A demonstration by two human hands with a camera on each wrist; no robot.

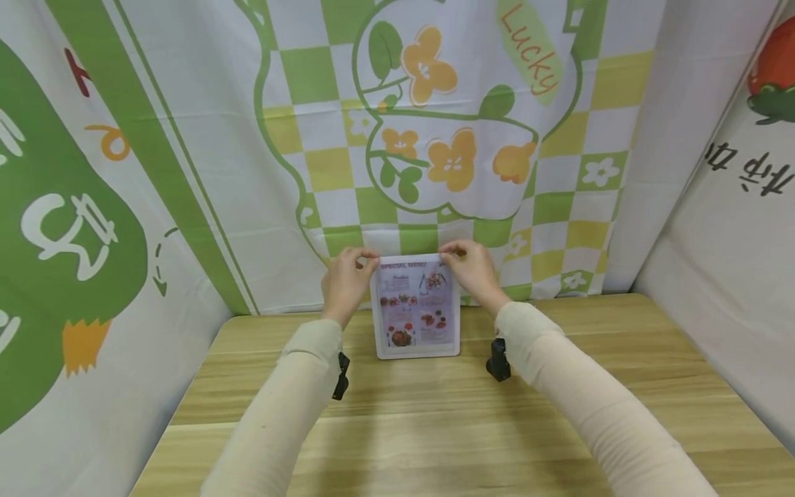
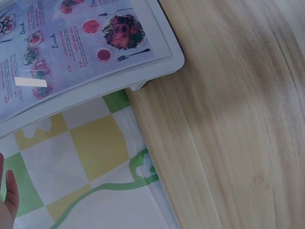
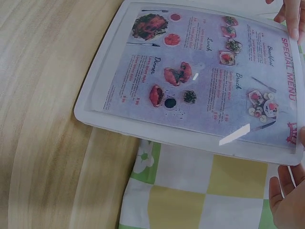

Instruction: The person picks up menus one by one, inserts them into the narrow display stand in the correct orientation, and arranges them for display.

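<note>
A white-framed menu stand (image 1: pixel 417 307), printed "SPECIAL MENU" with pictures of dishes, leans upright near the back edge of the table. My left hand (image 1: pixel 344 279) pinches its top left corner between thumb and fingers. At the top right corner, my right hand (image 1: pixel 475 273) has the same pinching hold. A clear sheet with glare covers the menu (image 3: pixel 205 76) in the right wrist view. The left wrist view shows a small white support (image 2: pixel 138 86) behind the lower edge. The rest of the back is hidden.
The wooden table (image 1: pixel 422 428) has rounded back corners. Right behind it hangs a green, yellow and white checked cloth (image 1: pixel 341 169). Printed cloths also hang along the left (image 1: pixel 81 228) and right (image 1: pixel 733 262) sides. A black wrist camera (image 1: pixel 499 360) sits beneath the right sleeve.
</note>
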